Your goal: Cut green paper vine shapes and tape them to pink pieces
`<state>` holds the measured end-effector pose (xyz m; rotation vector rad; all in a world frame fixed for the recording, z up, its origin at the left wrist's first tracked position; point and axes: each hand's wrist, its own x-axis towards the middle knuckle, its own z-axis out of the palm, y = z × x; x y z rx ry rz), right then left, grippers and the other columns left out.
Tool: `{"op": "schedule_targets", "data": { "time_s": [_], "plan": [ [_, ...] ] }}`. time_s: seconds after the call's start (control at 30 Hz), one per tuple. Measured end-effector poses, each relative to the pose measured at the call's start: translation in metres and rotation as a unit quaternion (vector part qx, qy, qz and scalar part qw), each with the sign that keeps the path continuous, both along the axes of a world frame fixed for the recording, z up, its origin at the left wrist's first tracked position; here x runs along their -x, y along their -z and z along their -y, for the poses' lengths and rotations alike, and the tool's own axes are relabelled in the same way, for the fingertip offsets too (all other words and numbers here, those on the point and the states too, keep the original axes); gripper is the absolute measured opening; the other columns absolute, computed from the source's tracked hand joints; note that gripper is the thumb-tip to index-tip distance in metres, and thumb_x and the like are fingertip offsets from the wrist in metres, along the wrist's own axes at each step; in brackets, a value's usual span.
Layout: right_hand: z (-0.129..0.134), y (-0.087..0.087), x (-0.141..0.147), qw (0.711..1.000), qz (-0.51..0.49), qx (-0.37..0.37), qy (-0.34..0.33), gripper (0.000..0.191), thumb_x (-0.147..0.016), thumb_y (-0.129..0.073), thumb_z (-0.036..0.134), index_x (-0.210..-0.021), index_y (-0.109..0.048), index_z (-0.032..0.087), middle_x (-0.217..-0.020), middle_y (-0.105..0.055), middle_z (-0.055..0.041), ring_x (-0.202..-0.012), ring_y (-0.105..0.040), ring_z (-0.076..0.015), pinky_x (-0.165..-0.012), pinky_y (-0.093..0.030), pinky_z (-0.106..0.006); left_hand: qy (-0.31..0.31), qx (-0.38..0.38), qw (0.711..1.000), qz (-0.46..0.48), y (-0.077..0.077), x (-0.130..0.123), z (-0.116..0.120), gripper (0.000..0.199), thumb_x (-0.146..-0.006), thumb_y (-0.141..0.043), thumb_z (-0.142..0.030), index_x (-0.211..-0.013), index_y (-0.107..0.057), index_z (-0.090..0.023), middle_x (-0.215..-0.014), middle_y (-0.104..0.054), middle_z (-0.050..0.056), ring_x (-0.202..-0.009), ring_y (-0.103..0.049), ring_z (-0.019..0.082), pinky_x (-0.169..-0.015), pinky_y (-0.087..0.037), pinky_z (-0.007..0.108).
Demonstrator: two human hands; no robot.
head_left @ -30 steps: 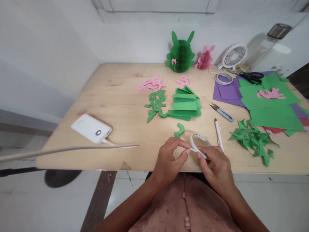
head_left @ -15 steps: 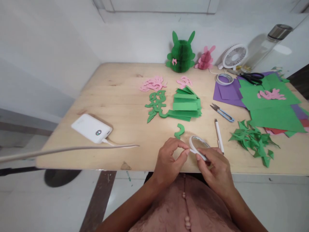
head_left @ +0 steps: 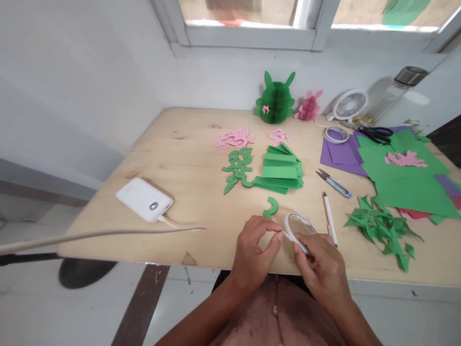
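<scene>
My right hand (head_left: pixel 319 254) grips a roll of white double-sided tape (head_left: pixel 289 224) at its near right side, above the table's front edge. With thumb and forefinger pinched, my left hand (head_left: pixel 257 250) holds the loose end of that tape, just left of the roll. A short strip of tape spans the gap between the fingers and the roll. Beyond my left hand lies a curved green paper piece (head_left: pixel 272 207). A white pen (head_left: pixel 330 218) rests right of the roll, partly behind my right hand's fingers.
Folded green strips (head_left: pixel 281 170), green cutouts (head_left: pixel 237 168) and pink cutouts (head_left: pixel 236 138) lie mid-table. Blue thread snips (head_left: pixel 334 183), green scraps (head_left: pixel 382 228), black scissors (head_left: pixel 376 134) and paper sheets (head_left: pixel 406 182) are at right. A power bank (head_left: pixel 144 198) with a cable lies left.
The camera has tilted up, so everything sits lower and the window shows at the top. Both hands keep their hold on the tape, nearly unchanged.
</scene>
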<state>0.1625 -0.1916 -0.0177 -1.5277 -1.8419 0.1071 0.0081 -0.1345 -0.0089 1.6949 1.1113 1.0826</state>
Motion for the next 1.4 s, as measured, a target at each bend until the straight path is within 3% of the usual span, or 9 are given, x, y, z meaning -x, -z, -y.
{"op": "schedule_targets", "data": {
  "time_s": [0.2, 0.37, 0.6, 0.77, 0.97, 1.13, 1.3, 1.4],
  "plan": [
    [0.001, 0.004, -0.003, 1.000, 0.017, -0.024, 0.002, 0.013, -0.087, -0.056, 0.015, -0.100, -0.060, 0.018, -0.078, -0.071, -0.0052, -0.059, -0.062, -0.0156, -0.070, -0.046, -0.036, -0.032, -0.005, 0.999, -0.018, 0.001, 0.006, -0.005, 0.019, -0.082, -0.057, -0.018, -0.099, -0.065, -0.020, -0.086, -0.067, 0.003, -0.084, -0.064, 0.017, -0.080, -0.051, 0.033],
    [0.003, 0.004, -0.005, 0.999, 0.014, -0.025, 0.017, 0.013, -0.087, -0.055, 0.018, -0.098, -0.063, 0.018, -0.070, -0.069, -0.0025, -0.054, -0.059, -0.0152, -0.066, -0.046, -0.035, -0.058, -0.056, 0.993, -0.082, 0.012, 0.016, -0.015, 0.019, -0.083, -0.057, -0.020, -0.102, -0.060, -0.020, -0.087, -0.067, 0.003, -0.087, -0.065, 0.018, -0.082, -0.051, 0.034],
    [0.004, 0.007, -0.009, 0.998, 0.024, -0.051, 0.021, 0.018, -0.085, -0.056, 0.014, -0.102, -0.062, 0.019, -0.081, -0.073, -0.0049, -0.068, -0.066, -0.0185, -0.068, -0.047, -0.036, -0.043, -0.176, 0.952, -0.245, 0.032, 0.023, -0.024, 0.038, -0.078, -0.061, -0.019, -0.115, -0.054, -0.019, -0.105, -0.066, 0.009, -0.099, -0.061, 0.025, -0.086, -0.048, 0.041],
    [0.007, 0.004, -0.011, 0.998, 0.018, -0.043, 0.032, 0.018, -0.086, -0.055, 0.016, -0.102, -0.062, 0.019, -0.079, -0.072, -0.0043, -0.065, -0.064, -0.0177, -0.069, -0.048, -0.036, -0.029, -0.186, 0.924, -0.333, 0.036, 0.022, -0.025, 0.046, -0.076, -0.062, -0.022, -0.121, -0.052, -0.019, -0.112, -0.065, 0.012, -0.103, -0.059, 0.029, -0.089, -0.045, 0.044],
    [0.008, 0.002, -0.013, 0.998, 0.003, -0.036, 0.045, 0.015, -0.086, -0.055, 0.017, -0.099, -0.063, 0.018, -0.068, -0.067, -0.0017, -0.054, -0.058, -0.0151, -0.063, -0.047, -0.034, -0.028, -0.186, 0.910, -0.369, 0.037, 0.019, -0.026, 0.049, -0.076, -0.060, -0.021, -0.124, -0.052, -0.019, -0.114, -0.065, 0.012, -0.101, -0.058, 0.030, -0.085, -0.043, 0.043],
    [0.008, 0.004, -0.017, 0.998, 0.008, -0.043, 0.038, 0.015, -0.086, -0.055, 0.016, -0.100, -0.063, 0.018, -0.071, -0.068, -0.0018, -0.055, -0.058, -0.0137, -0.065, -0.046, -0.033, -0.021, -0.147, 0.922, -0.357, 0.036, 0.013, -0.022, 0.048, -0.078, -0.059, -0.019, -0.125, -0.051, -0.020, -0.111, -0.067, 0.010, -0.095, -0.061, 0.028, -0.079, -0.046, 0.041],
    [0.009, 0.002, -0.018, 0.999, 0.013, -0.036, 0.037, 0.017, -0.087, -0.055, 0.014, -0.103, -0.060, 0.018, -0.071, -0.067, -0.0015, -0.056, -0.057, -0.0136, -0.065, -0.045, -0.034, 0.020, -0.089, 0.969, -0.231, 0.031, 0.015, -0.019, 0.048, -0.079, -0.057, -0.017, -0.126, -0.049, -0.023, -0.108, -0.068, 0.006, -0.086, -0.065, 0.019, -0.080, -0.051, 0.035],
    [0.009, 0.001, -0.019, 0.999, 0.005, -0.039, 0.037, 0.017, -0.087, -0.055, 0.014, -0.103, -0.059, 0.018, -0.071, -0.066, -0.0015, -0.054, -0.055, -0.0128, -0.066, -0.044, -0.034, -0.001, -0.102, 0.972, -0.214, 0.025, 0.016, -0.031, 0.039, -0.084, -0.054, -0.020, -0.122, -0.052, -0.020, -0.104, -0.068, 0.007, -0.086, -0.065, 0.019, -0.080, -0.052, 0.034]
  ]
}}
